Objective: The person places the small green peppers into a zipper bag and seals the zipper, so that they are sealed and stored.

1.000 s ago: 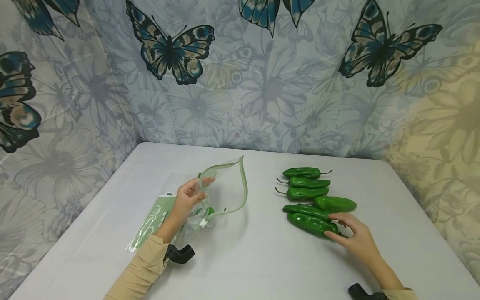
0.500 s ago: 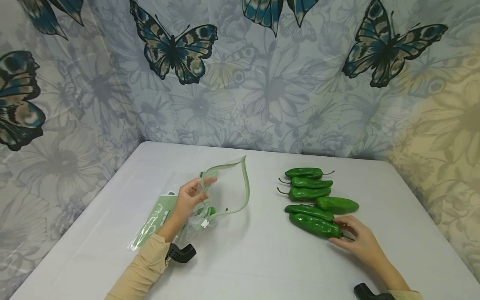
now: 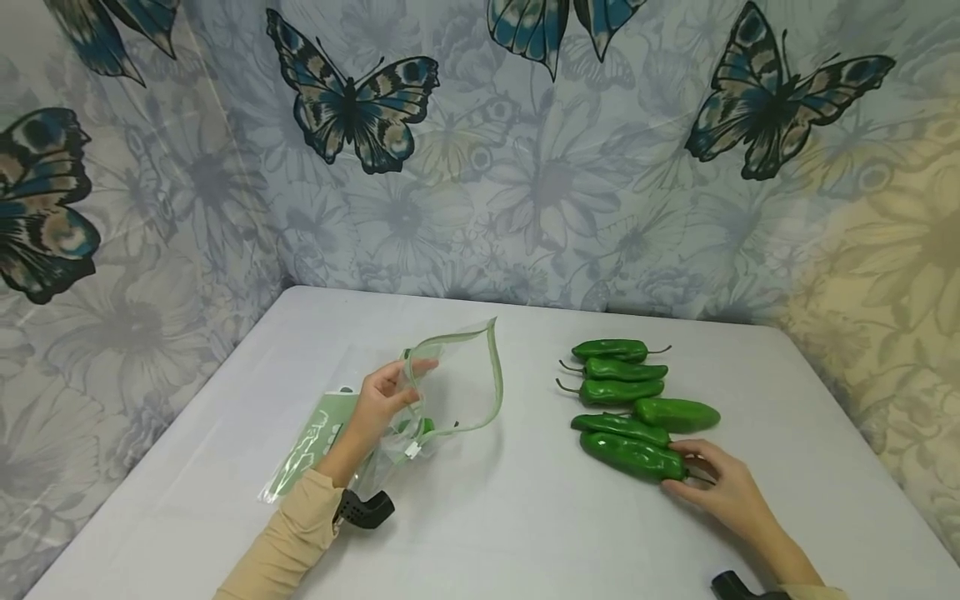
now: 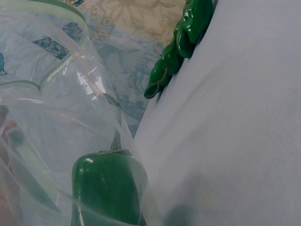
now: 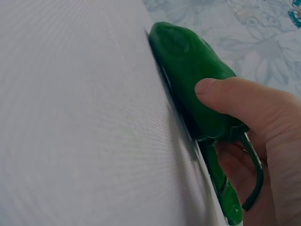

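Observation:
My left hand [image 3: 381,405] pinches the rim of a clear zip bag [image 3: 498,379] with a pale green edge, its mouth spread wide. Inside the bag, a dark green pepper [image 4: 107,188] shows through the plastic in the left wrist view. Over on the right, my right hand [image 3: 726,490] grips the stem end of the nearest green pepper [image 3: 630,455]. In the right wrist view the thumb [image 5: 221,94] presses on its side, while the other fingers are partly hidden behind it. The pepper lies at the table surface, its stem curving down beside the palm.
Several more green peppers [image 3: 619,392] lie in a rough column behind the gripped one. A flat green-and-clear package [image 3: 311,442] lies under the left forearm on the white table [image 3: 540,533]. Butterfly-patterned cloth [image 3: 555,208] hangs along the table's far edge.
The right hand has closed in on the nearest pepper's stem end, shifting slightly right and down. The left hand keeps holding the bag's mouth spread. The head view has shifted a little.

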Demonstrator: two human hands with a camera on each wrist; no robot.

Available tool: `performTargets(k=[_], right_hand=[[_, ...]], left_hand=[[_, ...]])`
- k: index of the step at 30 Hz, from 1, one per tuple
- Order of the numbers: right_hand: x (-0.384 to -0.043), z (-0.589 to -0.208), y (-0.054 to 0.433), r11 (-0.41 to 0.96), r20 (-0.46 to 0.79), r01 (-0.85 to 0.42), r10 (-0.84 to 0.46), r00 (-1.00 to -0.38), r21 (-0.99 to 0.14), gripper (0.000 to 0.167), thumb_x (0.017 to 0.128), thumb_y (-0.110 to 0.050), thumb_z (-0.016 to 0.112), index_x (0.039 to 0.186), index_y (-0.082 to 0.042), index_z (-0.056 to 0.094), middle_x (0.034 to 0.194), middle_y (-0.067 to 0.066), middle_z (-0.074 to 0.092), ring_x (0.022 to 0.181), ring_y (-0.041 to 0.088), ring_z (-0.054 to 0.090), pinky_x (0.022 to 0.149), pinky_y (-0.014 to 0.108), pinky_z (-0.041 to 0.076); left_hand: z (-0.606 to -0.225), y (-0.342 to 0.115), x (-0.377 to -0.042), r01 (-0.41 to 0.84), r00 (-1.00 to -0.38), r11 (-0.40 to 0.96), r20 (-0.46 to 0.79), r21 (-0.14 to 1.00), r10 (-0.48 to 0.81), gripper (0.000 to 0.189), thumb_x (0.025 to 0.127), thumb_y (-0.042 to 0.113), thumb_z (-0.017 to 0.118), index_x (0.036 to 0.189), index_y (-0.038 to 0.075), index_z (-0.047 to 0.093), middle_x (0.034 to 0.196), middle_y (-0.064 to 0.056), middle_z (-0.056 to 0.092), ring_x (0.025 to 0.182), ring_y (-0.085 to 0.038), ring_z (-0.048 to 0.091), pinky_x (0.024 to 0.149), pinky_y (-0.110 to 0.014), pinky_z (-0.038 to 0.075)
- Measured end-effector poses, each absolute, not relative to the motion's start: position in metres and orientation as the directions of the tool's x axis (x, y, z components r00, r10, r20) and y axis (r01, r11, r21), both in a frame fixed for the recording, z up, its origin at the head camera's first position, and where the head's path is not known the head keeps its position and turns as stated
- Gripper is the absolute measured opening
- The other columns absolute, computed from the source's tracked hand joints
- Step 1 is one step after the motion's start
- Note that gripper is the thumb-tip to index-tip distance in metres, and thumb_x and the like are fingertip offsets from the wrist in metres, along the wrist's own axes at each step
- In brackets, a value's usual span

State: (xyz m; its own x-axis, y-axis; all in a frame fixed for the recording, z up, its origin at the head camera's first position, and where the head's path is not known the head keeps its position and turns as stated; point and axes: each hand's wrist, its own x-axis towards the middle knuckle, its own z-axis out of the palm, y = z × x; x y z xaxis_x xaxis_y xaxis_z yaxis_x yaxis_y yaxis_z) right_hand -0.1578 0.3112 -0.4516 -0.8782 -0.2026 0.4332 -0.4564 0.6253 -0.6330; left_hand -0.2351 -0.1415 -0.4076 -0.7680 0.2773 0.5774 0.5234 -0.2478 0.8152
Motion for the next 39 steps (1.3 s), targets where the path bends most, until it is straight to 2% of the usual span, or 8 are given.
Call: performTargets(k=[8,16,19,26,34,39], right_hand=[[-0.156,-0.444,0.309,0.654,0.393,-0.394,-0.158,-0.906,-0.646,0.046,0.062,-0.003,0.081,0.102,0.002,0.060,0.097,0.011,0.060,0.085,-0.005,0.053,0.072,0.010,0.043],[-0.153,-0.439,0.310,0.590,0.388,-0.392,-0.141,-0.911,-0.706,0.046,0.065,0.000,0.078,0.106,0.002,0.058,0.097,-0.011,0.059,0.084,-0.001,0.055,0.073,0.011,0.042],[-0.154,-0.438,0.310,0.546,0.388,-0.394,-0.133,-0.912,-0.739,0.045,0.066,0.002,0.076,0.107,0.004,0.057,0.099,-0.011,0.059,0.087,-0.001,0.055,0.075,0.012,0.043],[-0.155,-0.437,0.307,0.451,0.403,-0.414,-0.127,-0.906,-0.790,0.043,0.067,0.010,0.073,0.106,0.011,0.055,0.101,-0.010,0.059,0.089,0.001,0.056,0.073,0.015,0.045],[-0.151,-0.430,0.304,0.481,0.365,-0.365,-0.096,-0.926,-0.798,0.046,0.071,0.006,0.072,0.112,0.009,0.052,0.107,-0.017,0.054,0.094,-0.004,0.051,0.073,0.012,0.043],[-0.154,-0.425,0.299,0.473,0.366,-0.372,-0.108,-0.924,-0.799,0.044,0.072,0.003,0.072,0.111,0.008,0.054,0.105,-0.012,0.056,0.095,-0.003,0.052,0.075,0.013,0.043]], left_hand=[[-0.408,-0.138,-0.235,0.533,-0.759,-0.256,0.590,0.806,0.277,0.050,0.081,0.022,0.066,0.111,-0.015,0.051,0.114,-0.005,0.059,0.114,-0.024,0.046,0.095,-0.034,0.033],[-0.409,-0.137,-0.235,0.519,-0.766,-0.255,0.576,0.816,0.284,0.045,0.081,0.020,0.066,0.112,-0.011,0.054,0.114,-0.004,0.059,0.114,-0.024,0.046,0.095,-0.034,0.033],[-0.409,-0.138,-0.235,0.524,-0.764,-0.252,0.579,0.814,0.285,0.046,0.082,0.018,0.066,0.112,-0.014,0.052,0.114,-0.003,0.059,0.114,-0.024,0.046,0.095,-0.034,0.033],[-0.412,-0.140,-0.236,0.531,-0.763,-0.238,0.581,0.813,0.283,0.054,0.080,0.025,0.066,0.112,-0.016,0.050,0.114,-0.003,0.059,0.114,-0.024,0.046,0.095,-0.033,0.033],[-0.412,-0.139,-0.234,0.512,-0.773,-0.249,0.567,0.822,0.285,0.047,0.082,0.025,0.065,0.114,-0.009,0.054,0.116,-0.004,0.058,0.116,-0.024,0.044,0.096,-0.034,0.033],[-0.412,-0.140,-0.236,0.546,-0.749,-0.245,0.597,0.801,0.287,0.046,0.084,0.020,0.064,0.112,-0.014,0.051,0.115,-0.005,0.058,0.115,-0.024,0.045,0.095,-0.034,0.033]])
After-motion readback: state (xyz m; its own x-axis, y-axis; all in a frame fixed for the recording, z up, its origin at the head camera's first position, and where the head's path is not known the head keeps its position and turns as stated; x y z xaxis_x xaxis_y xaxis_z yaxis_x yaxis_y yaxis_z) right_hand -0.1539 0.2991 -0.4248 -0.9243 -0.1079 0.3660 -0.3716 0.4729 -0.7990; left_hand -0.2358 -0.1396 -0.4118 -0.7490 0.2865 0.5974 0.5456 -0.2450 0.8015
